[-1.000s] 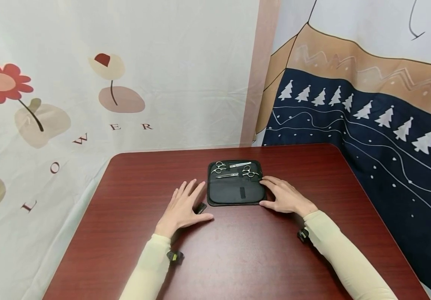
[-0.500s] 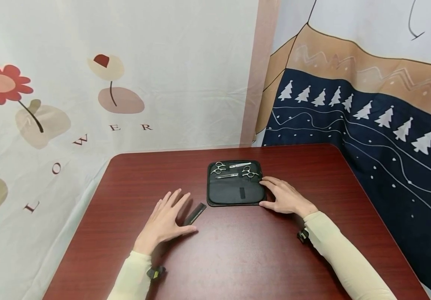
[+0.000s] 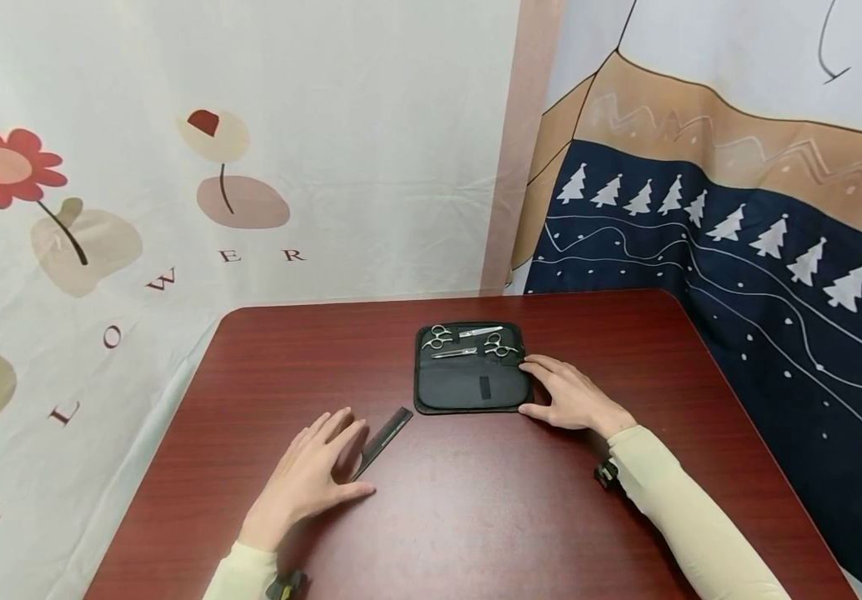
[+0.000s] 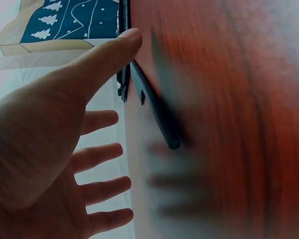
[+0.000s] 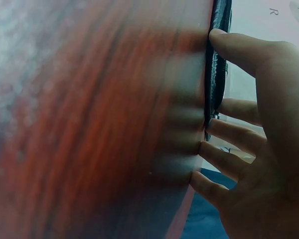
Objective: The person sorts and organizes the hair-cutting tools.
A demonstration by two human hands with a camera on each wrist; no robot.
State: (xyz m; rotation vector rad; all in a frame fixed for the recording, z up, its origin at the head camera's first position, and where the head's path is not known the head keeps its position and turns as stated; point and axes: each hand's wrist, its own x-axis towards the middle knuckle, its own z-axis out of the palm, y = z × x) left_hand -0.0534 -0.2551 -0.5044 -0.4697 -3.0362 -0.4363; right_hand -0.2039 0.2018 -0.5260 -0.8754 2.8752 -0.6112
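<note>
Sleeves: pale yellow, left point(image 3: 239, 567) and right point(image 3: 694, 517), both reaching in from the near side over the reddish-brown table point(image 3: 461, 517).
Wrist cameras: dark, strapped on, left point(image 3: 286, 586) and right point(image 3: 607, 473), aimed at each hand's work.
Left hand: point(image 3: 299, 475) fingers straight and spread, thumb well apart from them, gripping nothing; right beside the comb, contact can't be told.
Comb: point(image 3: 386, 437) black, slanted on the table between left hand and case, near end hidden by the hand in the head view; outside the case, so within left-hand reach.
Right hand: point(image 3: 569, 396) fingers relaxed and apart, not clamped; thumb touches the case's near right corner, fingertips along its right side, probably to steady it.
Case: point(image 3: 453, 387) black, lying flat beyond the comb, inside facing up so contents show; small strap point(image 3: 485, 387) on the near half.
Scissors: upper pair point(image 3: 482, 331), lower pair point(image 3: 455, 352), handles at opposite ends, likely to nest better; middles covered, apparently by a holder.
Backdrop: pale flower-print curtain point(image 3: 371, 125), navy tree-print one point(image 3: 701, 333) at right.
</note>
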